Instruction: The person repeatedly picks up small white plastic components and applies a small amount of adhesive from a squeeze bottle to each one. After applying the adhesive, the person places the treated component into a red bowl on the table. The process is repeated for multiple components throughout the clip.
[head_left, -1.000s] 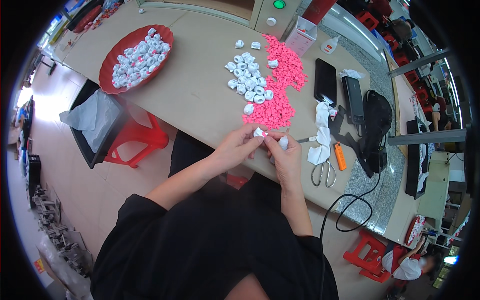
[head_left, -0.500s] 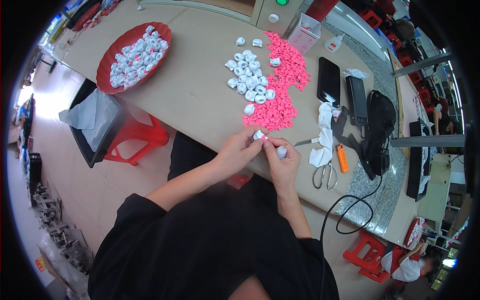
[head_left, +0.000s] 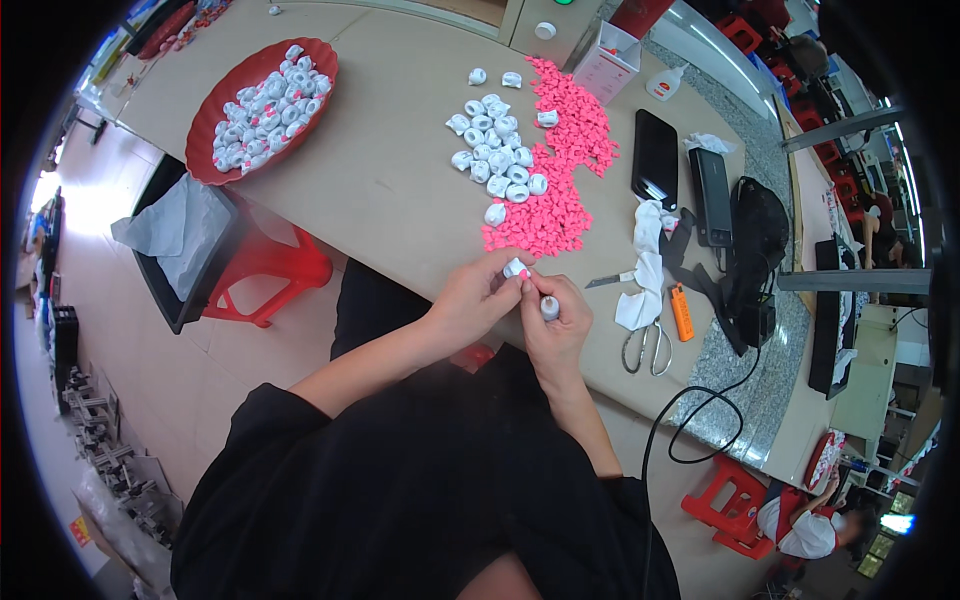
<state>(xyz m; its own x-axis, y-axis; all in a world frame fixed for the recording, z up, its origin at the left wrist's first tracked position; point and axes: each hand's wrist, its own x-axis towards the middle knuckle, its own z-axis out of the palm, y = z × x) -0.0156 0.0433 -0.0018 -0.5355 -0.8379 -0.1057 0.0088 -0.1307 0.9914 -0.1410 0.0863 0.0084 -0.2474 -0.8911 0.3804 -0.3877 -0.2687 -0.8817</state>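
Observation:
My left hand [head_left: 476, 298] pinches a small white ring-shaped piece [head_left: 513, 267] between thumb and fingers, above the table's near edge. A pink bow-like piece [head_left: 525, 274] sits against its side, and the thumb and fingertip of my right hand [head_left: 558, 335] meet it there. Tucked in the curled fingers of that same right hand is a small white bottle [head_left: 549, 308], its narrow end showing. Just beyond my hands lies a heap of pink pieces [head_left: 545, 222], with a cluster of white ring-shaped pieces [head_left: 497, 150] along its left side.
A red scalloped bowl [head_left: 329, 95] of white pieces stands far left. To the right lie a phone [head_left: 656, 160], power bank [head_left: 711, 195], knife [head_left: 605, 281], scissors [head_left: 648, 350], orange lighter [head_left: 682, 312] and white cloth strip [head_left: 650, 262]. A black cable [head_left: 655, 430] hangs near my right arm.
My right hand has shifted slightly left and turned, so the bottle's narrow end now shows. The left hand keeps its pinch on the white piece. The whole view has moved slightly.

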